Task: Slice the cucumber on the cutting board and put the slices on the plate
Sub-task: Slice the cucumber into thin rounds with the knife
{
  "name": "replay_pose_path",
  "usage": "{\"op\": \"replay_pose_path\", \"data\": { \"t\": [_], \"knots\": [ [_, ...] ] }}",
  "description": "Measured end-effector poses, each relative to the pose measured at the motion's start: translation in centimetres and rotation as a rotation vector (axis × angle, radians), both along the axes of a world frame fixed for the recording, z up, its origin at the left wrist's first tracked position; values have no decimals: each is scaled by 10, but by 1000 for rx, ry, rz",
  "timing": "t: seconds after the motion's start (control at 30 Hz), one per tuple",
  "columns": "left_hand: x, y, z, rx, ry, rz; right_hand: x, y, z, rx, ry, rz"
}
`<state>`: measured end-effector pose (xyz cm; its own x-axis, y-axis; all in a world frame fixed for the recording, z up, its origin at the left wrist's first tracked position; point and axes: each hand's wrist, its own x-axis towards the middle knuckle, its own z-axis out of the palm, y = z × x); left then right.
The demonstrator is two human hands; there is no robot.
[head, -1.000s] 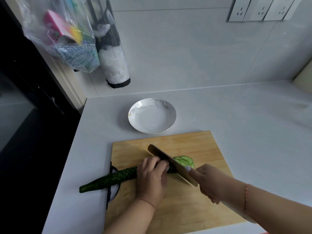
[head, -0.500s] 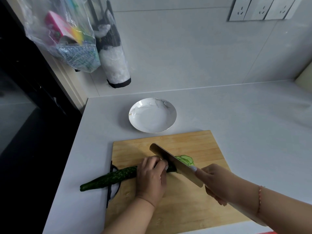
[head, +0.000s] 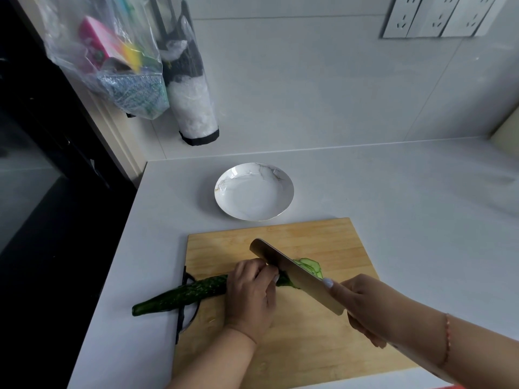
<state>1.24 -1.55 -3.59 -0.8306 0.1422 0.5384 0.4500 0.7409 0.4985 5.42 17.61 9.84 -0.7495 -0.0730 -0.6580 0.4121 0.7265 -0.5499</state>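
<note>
L hand (head: 252,296) grips cucumber (head: 182,294) to steady it; R hand (head: 362,307) grips knife (head: 292,272) mid-cut, slices (head: 310,266) beside blade; plate (head: 254,191) empty.

We are observing the left hand (head: 252,297) lying palm down, its fingers curling over the cucumber (head: 182,294) and pinning it in place, the forearm entering from the lower edge. The right hand (head: 362,304) is gripping the knife (head: 295,273) handle, forefinger extending along the blade's spine, the forearm entering from the lower right with a thin bracelet (head: 447,342) circling the wrist.
</note>
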Motion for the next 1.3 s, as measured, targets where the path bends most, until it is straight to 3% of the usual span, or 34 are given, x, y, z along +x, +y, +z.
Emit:
{"op": "replay_pose_path", "data": {
  "t": [0.47, 0.83, 1.3],
  "knots": [
    [-1, 1, 3, -26, 15, 7, -15, -13, -24, -10, -46, -8],
    [-1, 1, 0, 0, 45, -2, -25, 18, -15, -16, 55, -111],
    [0, -1, -1, 17, -12, -3, -7, -2, -2, -36, 39, -12]
  ]
}}
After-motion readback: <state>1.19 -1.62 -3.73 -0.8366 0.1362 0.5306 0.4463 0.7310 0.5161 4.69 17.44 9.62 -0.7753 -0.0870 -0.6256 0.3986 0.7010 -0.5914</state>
